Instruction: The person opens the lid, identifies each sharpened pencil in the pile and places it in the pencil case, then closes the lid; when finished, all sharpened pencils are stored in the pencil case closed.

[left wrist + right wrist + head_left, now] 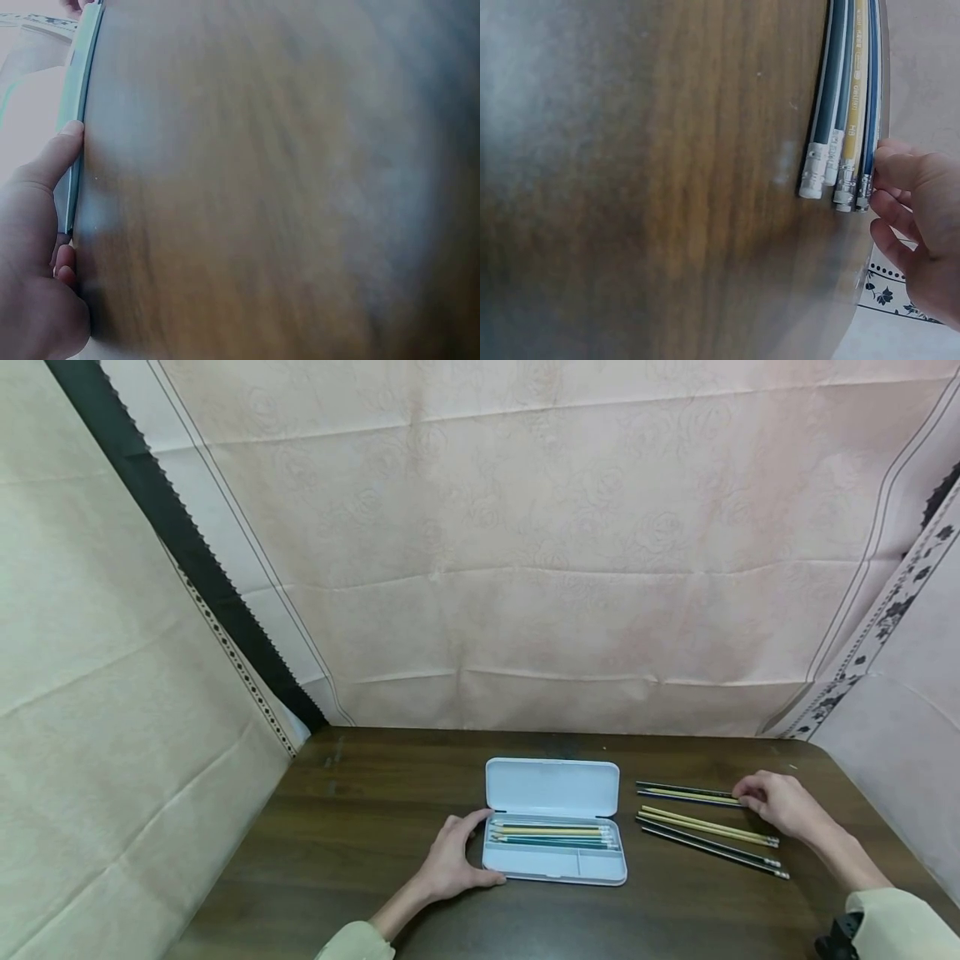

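A light-blue pencil case point(553, 787) lies with its lid folded back on the table. Several yellow and green pencils point(551, 832) lie in its long compartment. My left hand point(453, 857) grips the case's left end, thumb on the front edge and fingers at the back; in the left wrist view the thumb point(60, 154) presses the rim. On the right, my right hand point(787, 807) pinches the end of a pencil in the rear group of loose pencils point(682, 795). In the right wrist view the fingertips sit beside a blue pencil point(872, 90), partly hiding the contact.
Two yellow pencils point(705, 827) and a pair of black pencils point(712, 852) lie slantwise in front of the rear group. The brown wooden table point(360, 827) ends at a hanging pale cloth point(525, 568), with more cloth along both sides.
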`<action>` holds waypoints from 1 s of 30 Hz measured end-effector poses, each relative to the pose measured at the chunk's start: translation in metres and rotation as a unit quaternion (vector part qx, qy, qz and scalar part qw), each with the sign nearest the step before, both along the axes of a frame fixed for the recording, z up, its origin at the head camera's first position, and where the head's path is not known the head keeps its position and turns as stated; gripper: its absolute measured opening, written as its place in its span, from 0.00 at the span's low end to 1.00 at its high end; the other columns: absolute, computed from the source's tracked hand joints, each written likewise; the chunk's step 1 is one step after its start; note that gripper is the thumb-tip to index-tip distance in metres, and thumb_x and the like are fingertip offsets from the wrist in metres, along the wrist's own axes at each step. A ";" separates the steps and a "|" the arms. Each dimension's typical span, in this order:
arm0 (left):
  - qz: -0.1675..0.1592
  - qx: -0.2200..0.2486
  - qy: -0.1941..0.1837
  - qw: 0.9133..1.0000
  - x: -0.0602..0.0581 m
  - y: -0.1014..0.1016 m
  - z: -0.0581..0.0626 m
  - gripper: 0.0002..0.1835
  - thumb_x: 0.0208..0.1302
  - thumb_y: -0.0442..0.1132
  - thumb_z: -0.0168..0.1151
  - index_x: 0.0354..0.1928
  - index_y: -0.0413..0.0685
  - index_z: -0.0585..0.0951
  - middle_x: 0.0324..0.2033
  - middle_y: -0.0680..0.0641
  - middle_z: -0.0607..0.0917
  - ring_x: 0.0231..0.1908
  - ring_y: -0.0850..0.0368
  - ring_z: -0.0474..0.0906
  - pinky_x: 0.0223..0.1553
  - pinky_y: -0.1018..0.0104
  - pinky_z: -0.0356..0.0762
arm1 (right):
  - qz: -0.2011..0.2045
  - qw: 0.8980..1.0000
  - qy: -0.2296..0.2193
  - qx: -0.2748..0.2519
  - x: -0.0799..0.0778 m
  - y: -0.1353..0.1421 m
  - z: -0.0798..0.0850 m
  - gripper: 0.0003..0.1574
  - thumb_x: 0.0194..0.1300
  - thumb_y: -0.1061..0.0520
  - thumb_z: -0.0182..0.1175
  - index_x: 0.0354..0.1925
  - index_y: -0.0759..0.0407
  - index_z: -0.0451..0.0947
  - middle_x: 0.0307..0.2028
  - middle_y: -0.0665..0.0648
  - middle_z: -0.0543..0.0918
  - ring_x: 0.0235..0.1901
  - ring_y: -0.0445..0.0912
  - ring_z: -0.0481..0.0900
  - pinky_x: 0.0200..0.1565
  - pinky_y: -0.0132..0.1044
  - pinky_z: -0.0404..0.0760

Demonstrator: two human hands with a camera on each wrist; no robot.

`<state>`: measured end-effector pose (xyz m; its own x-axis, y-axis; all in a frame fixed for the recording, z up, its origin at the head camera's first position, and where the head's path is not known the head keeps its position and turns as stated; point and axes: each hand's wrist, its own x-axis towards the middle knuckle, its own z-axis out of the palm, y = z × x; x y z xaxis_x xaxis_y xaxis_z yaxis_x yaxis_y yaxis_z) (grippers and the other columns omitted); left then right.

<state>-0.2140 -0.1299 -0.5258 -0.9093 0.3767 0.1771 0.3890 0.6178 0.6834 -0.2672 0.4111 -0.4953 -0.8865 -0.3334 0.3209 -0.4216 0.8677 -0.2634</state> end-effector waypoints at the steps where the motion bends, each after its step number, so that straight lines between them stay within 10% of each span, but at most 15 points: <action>1: 0.000 0.000 0.000 1.000 0.000 0.000 0.000 0.50 0.43 0.56 0.83 0.69 0.52 0.71 0.50 0.49 0.75 0.46 0.53 0.67 0.42 0.59 0.69 | 0.000 1.000 -0.002 0.001 0.000 0.000 0.000 0.12 0.54 0.71 0.70 0.28 0.55 0.83 0.28 0.48 0.80 0.28 0.41 0.77 0.30 0.42 0.76; 30: 0.002 -0.008 -0.003 1.000 0.001 0.001 0.000 0.50 0.43 0.58 0.82 0.69 0.51 0.71 0.51 0.49 0.76 0.46 0.54 0.66 0.44 0.59 0.69 | 0.046 0.998 0.026 0.018 -0.002 -0.002 0.001 0.17 0.50 0.74 0.69 0.29 0.52 0.82 0.26 0.47 0.79 0.28 0.36 0.75 0.29 0.40 0.76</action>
